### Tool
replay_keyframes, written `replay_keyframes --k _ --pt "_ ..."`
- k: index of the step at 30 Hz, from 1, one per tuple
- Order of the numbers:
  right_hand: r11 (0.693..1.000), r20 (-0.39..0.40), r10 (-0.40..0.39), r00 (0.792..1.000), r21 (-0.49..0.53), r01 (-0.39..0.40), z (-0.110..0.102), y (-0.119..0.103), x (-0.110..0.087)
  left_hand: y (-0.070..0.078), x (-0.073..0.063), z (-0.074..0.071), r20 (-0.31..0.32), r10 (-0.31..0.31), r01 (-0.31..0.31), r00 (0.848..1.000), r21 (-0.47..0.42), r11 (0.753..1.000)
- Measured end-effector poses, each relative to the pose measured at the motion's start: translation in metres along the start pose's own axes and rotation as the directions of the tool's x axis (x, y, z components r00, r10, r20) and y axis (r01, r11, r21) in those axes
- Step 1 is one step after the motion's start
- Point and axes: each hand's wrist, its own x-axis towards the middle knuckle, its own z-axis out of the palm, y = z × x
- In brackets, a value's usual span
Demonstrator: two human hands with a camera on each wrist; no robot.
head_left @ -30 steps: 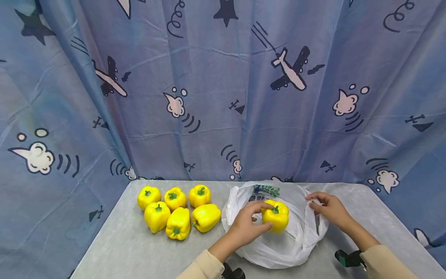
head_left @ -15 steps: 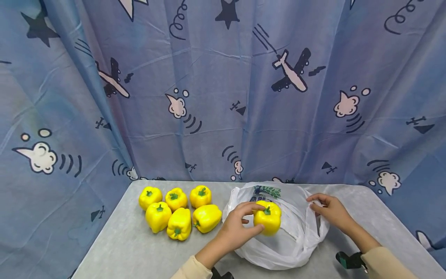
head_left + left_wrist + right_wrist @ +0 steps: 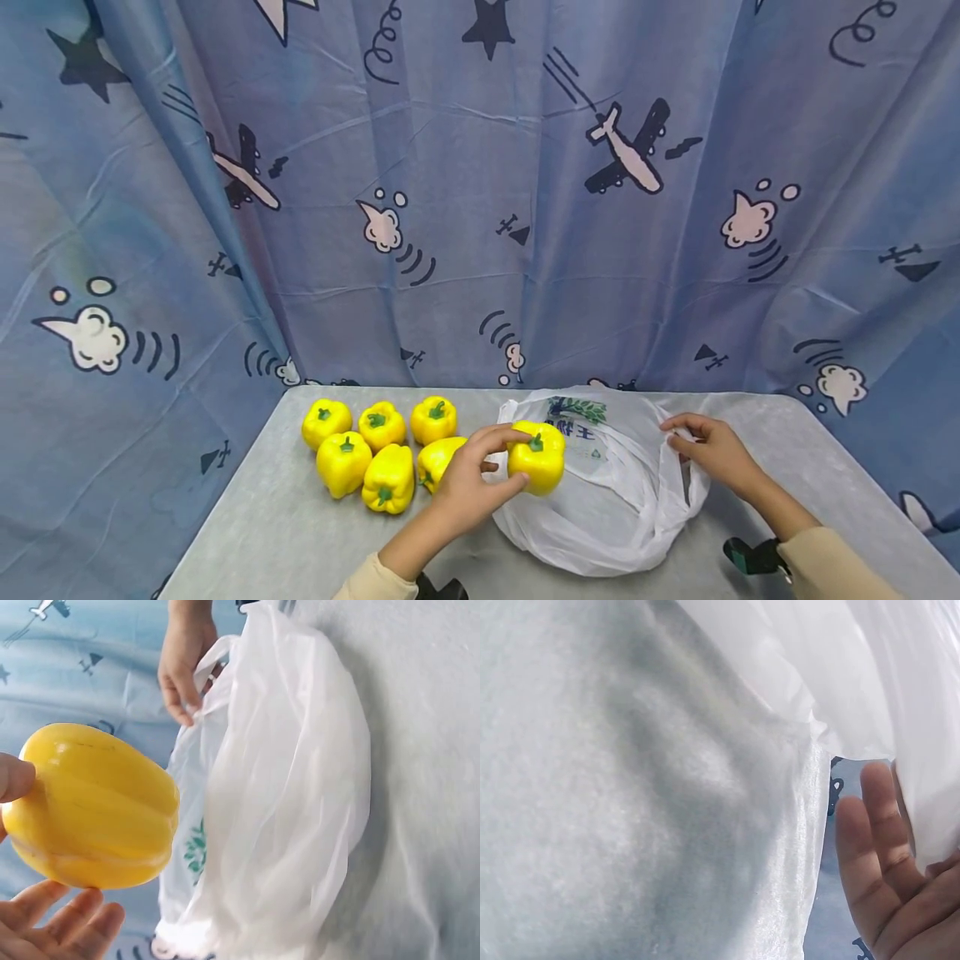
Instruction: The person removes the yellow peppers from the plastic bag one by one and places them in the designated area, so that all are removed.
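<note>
A yellow bell pepper (image 3: 542, 460) with a green stem is held between the thumb and fingers of my left hand (image 3: 474, 483), raised over the left edge of a white plastic bag (image 3: 600, 533). In the left wrist view the same pepper (image 3: 97, 810) hangs beside the bag (image 3: 292, 772). My right hand (image 3: 714, 452) pinches the bag's right handle near the rim; its fingers (image 3: 855, 847) show beside the thin plastic in the right wrist view. Several more yellow bell peppers (image 3: 343, 465) sit left of my left hand, one (image 3: 438, 460) partly hidden behind it.
Everything stands on a grey-white table (image 3: 247, 517). A blue curtain (image 3: 450, 208) with printed airplanes and stars hangs behind and around it. The bag's mouth gapes towards me, with green leaf print on its back wall.
My left hand has moved left with the pepper, from over the bag's middle to its left edge. The right hand keeps its hold on the bag.
</note>
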Motion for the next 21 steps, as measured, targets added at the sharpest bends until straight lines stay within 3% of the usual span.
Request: replay_keyframes --k 8,15,21 --pt "1.000 0.001 -0.001 1.000 0.013 0.001 0.000 0.000 -0.001 0.001 -0.012 -0.029 -0.099 -0.049 0.053 0.994 0.038 0.998" --pt "1.000 0.001 -0.001 1.000 0.012 0.001 0.000 0.000 0.000 0.001 -0.023 -0.056 -0.208 -0.041 0.046 0.977 0.020 0.999" --pt "1.000 -0.003 0.000 1.000 0.011 0.000 0.000 0.002 0.000 -0.001 -0.033 -0.081 -0.262 -0.060 0.073 0.963 0.040 0.997"
